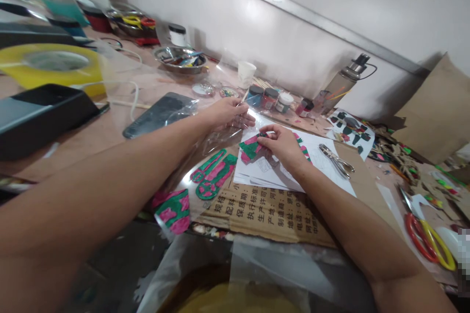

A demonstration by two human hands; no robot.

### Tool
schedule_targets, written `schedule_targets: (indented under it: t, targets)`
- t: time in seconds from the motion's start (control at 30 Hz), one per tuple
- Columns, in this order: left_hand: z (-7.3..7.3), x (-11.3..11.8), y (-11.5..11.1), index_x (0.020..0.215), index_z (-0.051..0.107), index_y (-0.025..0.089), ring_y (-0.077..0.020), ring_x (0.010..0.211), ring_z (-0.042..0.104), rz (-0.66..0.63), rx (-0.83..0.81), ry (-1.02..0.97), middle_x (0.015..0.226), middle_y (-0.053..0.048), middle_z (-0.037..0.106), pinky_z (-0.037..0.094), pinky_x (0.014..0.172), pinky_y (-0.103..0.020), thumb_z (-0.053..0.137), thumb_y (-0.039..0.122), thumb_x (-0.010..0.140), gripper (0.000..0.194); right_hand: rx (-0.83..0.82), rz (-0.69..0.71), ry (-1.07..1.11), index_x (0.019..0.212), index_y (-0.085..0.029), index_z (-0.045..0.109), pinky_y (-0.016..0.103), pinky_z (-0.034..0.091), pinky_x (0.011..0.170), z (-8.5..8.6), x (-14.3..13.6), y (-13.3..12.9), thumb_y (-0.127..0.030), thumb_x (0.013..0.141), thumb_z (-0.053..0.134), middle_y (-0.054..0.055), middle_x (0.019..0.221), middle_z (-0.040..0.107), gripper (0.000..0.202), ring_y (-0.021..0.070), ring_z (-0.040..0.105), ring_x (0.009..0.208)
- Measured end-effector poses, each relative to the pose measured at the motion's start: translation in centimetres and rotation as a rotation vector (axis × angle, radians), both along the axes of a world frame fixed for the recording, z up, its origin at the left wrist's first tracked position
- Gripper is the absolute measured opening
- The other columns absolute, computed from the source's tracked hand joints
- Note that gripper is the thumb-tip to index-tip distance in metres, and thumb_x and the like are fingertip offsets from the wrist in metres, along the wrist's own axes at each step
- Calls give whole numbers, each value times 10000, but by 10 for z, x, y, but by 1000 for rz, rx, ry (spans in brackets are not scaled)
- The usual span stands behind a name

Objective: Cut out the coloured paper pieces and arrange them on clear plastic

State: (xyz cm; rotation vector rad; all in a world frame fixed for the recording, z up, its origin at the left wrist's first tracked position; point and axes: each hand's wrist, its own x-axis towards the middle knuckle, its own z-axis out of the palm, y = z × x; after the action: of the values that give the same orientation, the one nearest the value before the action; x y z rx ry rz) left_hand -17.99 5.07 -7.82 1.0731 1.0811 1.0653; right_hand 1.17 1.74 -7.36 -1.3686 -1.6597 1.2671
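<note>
My left hand (232, 111) is closed on the edge of a clear plastic film (205, 149), which looks glossy and creased. Between the thumb and fingers of my right hand (282, 143) is a green and pink painted cutout (250, 148), just above white paper sheets (316, 176) with pencil drawings. More green and pink cutouts lie by the film: a long looped piece (216, 173) and a patchy one (174, 209) near the front edge. Whether they are under or on the film I cannot tell. Printed cardboard (264, 210) lies beneath the papers.
A hole punch-like plier (336, 160) lies on the papers. Scissors (428, 239) with red and yellow handles are at the right. Paint jars (270, 98), a paper cup (246, 73) and a metal bowl (179, 61) stand behind. Leftward are a phone (159, 115) and a yellow tape roll (51, 66).
</note>
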Motion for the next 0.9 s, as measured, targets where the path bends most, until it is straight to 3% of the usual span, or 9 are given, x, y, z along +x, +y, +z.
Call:
schedule_targets:
  t: [0.33,0.7,0.9]
  targets:
    - [-3,-1,2,790,516,195,-215,861,727,-9,14,-12,835,-80,750,535,890,-404,537,201,963,174,80,22,-106,984,-186,618,205,412,443,-13,1,4,-119,792,702,-57,594,594,220,96,547,467]
    - [-2,-2,0,779,531,191,-194,788,728,-21,20,-29,832,-87,760,550,847,-386,545,188,965,186,354,35,-362,951,-209,688,305,500,727,-7,-4,-5,-147,791,725,12,785,685,176,159,647,736]
    - [-5,-3,2,783,531,186,-194,785,735,-19,9,-30,785,-77,757,565,845,-383,536,173,965,183,287,48,-319,973,-177,709,290,480,712,-7,-2,0,-179,811,726,21,785,694,163,150,634,725]
